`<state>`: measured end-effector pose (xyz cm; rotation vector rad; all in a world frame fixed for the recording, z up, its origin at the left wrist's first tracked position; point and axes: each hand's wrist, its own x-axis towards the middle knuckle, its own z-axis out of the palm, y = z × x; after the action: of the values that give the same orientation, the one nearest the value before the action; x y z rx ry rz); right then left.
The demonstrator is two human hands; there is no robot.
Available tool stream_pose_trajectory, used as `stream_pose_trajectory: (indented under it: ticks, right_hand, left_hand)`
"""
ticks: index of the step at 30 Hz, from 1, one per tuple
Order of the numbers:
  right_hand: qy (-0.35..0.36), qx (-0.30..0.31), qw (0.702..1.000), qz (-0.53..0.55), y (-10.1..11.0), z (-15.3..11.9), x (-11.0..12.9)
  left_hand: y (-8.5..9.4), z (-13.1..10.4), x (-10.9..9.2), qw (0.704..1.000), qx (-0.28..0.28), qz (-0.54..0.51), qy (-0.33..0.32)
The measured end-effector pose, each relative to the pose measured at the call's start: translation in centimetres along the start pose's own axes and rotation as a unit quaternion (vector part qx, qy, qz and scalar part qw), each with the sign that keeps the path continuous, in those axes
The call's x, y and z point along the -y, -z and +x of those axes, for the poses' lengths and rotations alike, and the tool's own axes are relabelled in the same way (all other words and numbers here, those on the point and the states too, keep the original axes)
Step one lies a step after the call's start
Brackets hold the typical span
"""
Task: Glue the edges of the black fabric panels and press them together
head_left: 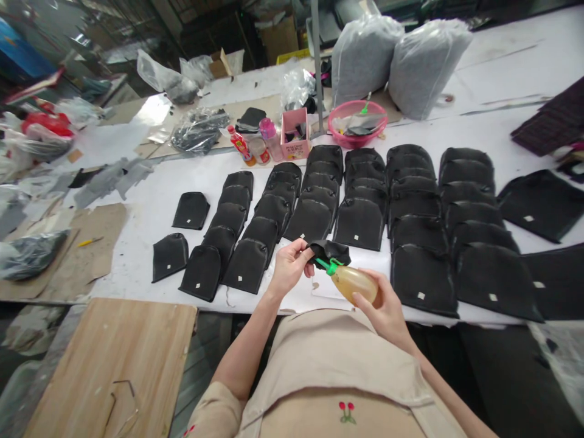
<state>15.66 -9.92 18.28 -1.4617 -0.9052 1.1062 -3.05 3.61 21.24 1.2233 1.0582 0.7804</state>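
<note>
My left hand [293,263] pinches the edge of a small black leather-like piece [329,250], held up just over the table's front edge. In my right hand [382,307] is a squeeze bottle [353,283] of amber liquid, lying tilted with its green nozzle [323,264] pointing left. The nozzle tip reaches to the black piece beside my left fingers; whether it touches cannot be made out. Rows of overlapping black pieces [360,219] with small pale tags lie beyond and to both sides of my hands.
Behind the rows stand a pink basket [357,141], a pink box [295,131] and a drink bottle [240,146]. A metal post [317,67] rises there, near stuffed plastic bags [362,58]. Glasses [125,404] rest on a wooden board [114,340] at lower left; a yellow cutter [90,241] lies on cardboard.
</note>
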Motion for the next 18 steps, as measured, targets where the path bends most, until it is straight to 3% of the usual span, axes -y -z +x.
stream_pose_trajectory:
  ticks: [2,5,8,11,15,18]
  right_hand:
    - [0.110,-0.037,0.988,-0.104,0.1,0.0,-0.6]
    - [0.244,-0.049,0.941,-0.227,0.4,0.1,-1.3]
    - [0.295,-0.056,0.917,-0.263,0.4,0.2,-1.7]
    - [0.263,-0.066,0.932,-0.239,-0.2,0.1,-1.6]
    - [0.110,-0.050,0.984,-0.127,-1.1,-0.3,-1.2]
    - [0.012,-0.043,0.998,-0.043,-1.0,-0.9,-1.0]
  left_hand:
    - [-0.2,0.3,0.5,1.000,-0.019,0.000,0.007]
    - [-0.3,0.6,1.1,0.999,-0.038,-0.003,0.014]
    - [-0.3,0.8,1.4,0.998,-0.055,0.003,0.013]
    - [-0.5,0.9,1.3,0.998,-0.066,0.024,-0.001]
    - [-0.9,1.1,0.9,0.996,-0.069,0.054,-0.023]
    - [0.7,1.5,0.0,0.992,-0.107,0.057,-0.037]
